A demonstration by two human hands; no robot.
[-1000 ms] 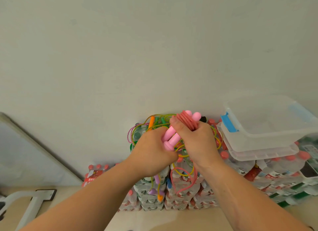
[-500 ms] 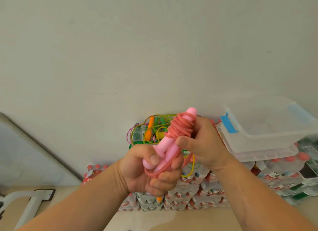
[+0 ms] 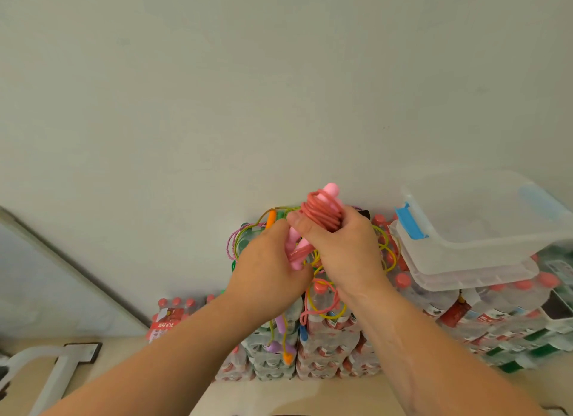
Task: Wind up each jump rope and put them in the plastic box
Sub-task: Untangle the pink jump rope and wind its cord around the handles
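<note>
A pink jump rope [image 3: 322,212] with two pink handles is held up in front of me, its reddish cord wound in coils around the handles' upper part. My left hand [image 3: 266,267] grips the handles' lower ends. My right hand [image 3: 344,248] grips the coiled part, thumb across it. A loose loop of the cord hangs below my right wrist. Behind my hands lies a tangle of other jump ropes [image 3: 248,239], yellow, green, purple and orange, on stacked bottle packs. The clear plastic box [image 3: 471,239] with blue latches stands to the right, on its lid.
Shrink-wrapped packs of red-capped water bottles [image 3: 328,347] are stacked against a pale wall. Rope handles in purple, orange and blue dangle down the front of the stack. A white frame [image 3: 52,372] lies on the floor at the lower left.
My left hand has turned over and moved back up, from gripping the handles with fingers facing me to its back facing me. The wound rope has risen slightly and another cord turn lies on the handles.
</note>
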